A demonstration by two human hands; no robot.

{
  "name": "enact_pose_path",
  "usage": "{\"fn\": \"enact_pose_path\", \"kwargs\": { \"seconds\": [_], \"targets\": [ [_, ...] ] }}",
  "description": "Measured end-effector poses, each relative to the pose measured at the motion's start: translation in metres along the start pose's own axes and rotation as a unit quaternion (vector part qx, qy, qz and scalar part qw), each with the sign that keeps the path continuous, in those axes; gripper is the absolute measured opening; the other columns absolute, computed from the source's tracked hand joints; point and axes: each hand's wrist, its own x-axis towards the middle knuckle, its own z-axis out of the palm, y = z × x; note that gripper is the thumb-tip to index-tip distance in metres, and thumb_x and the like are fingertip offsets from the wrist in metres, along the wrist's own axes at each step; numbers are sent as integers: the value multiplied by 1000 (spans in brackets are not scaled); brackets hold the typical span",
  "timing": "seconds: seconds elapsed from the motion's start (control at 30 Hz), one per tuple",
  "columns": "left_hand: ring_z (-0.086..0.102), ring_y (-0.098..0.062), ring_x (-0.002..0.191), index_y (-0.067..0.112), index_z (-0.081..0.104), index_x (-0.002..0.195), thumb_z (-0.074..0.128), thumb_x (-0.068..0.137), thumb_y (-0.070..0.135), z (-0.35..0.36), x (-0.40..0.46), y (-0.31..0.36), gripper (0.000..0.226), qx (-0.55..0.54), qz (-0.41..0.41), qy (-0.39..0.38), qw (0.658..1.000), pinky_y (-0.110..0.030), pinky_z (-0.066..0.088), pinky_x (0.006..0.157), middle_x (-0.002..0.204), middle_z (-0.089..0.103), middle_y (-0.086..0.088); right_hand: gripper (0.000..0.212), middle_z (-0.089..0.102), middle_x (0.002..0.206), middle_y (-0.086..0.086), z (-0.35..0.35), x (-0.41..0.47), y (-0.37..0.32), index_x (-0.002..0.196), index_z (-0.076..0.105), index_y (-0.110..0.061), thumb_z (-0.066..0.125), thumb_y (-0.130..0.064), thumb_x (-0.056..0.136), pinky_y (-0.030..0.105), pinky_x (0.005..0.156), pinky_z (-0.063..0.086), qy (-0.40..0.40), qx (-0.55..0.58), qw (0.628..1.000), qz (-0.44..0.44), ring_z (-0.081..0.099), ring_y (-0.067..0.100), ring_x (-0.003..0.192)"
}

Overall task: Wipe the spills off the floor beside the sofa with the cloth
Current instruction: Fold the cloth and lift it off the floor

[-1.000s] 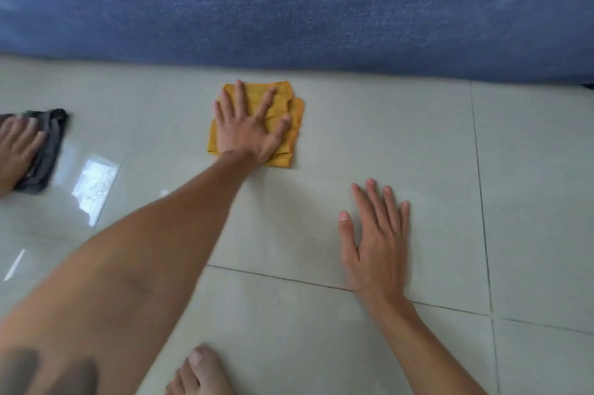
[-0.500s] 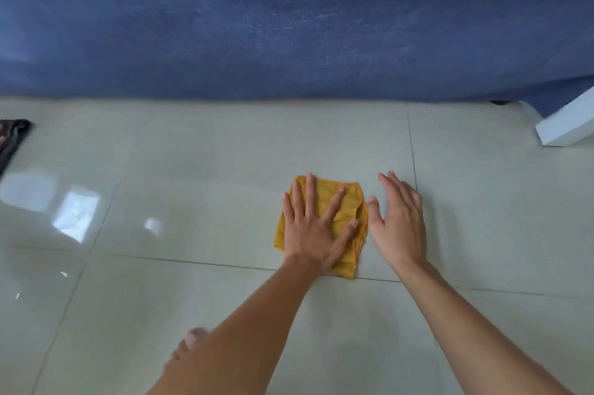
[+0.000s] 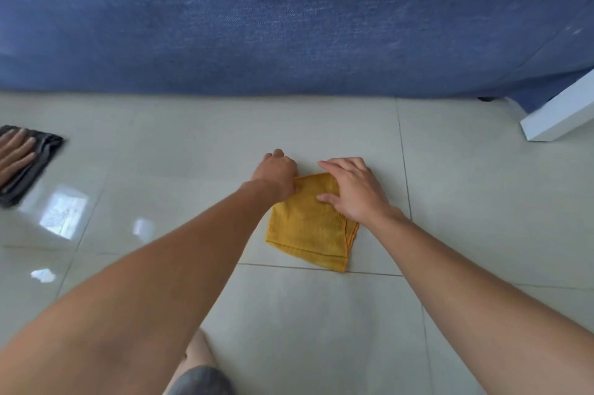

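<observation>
A folded yellow cloth lies flat on the pale tiled floor, a short way in front of the blue sofa. My left hand is curled at the cloth's far left corner, its fingers closed on the edge there. My right hand rests on the cloth's far right part, thumb pressing the top layer and fingers bent over the far edge. No spill is plainly visible on the glossy tiles around the cloth.
Another person's hand presses on a dark grey cloth at the left edge. A white furniture leg stands at the right by the sofa's corner. My knee is at the bottom.
My left hand slid the cloth from near the sofa toward me, then curled onto its far corner. My right hand moved from the bare floor onto the cloth.
</observation>
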Motion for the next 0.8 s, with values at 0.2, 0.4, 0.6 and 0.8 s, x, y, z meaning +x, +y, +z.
{"fn": "enact_pose_path", "kwargs": {
  "seconds": [0.2,0.4,0.6,0.8],
  "targets": [
    [53,-20,95,12,63,117,71,86,21,-21,-14,6,32,-62,18,-55,996,-28,43,76,119,63,-7,57,60,131,2,-23,2,-18,136,57,-28,76,-36,83,35,105,39,-68,-17,997,34,44,25,127],
    [57,-23,113,14,69,119,77,83,28,-58,-57,20,39,-33,36,-65,997,-29,46,85,118,61,-3,28,56,117,8,-61,-32,-32,109,72,-23,74,-32,83,36,96,44,-90,-30,991,92,51,31,118],
    [51,-19,93,15,69,103,79,81,28,-107,-108,51,27,-18,62,-35,997,-29,42,73,97,55,2,26,63,109,6,-121,-75,-51,95,68,-21,81,-24,73,32,76,50,-89,-11,990,111,63,28,100],
    [53,-19,84,13,70,93,82,76,24,-179,-159,92,24,-29,99,59,993,-29,42,69,85,58,1,25,61,87,4,-201,-119,-57,67,50,-23,69,-7,70,29,59,47,-6,10,994,105,63,27,82]
  ]
}}
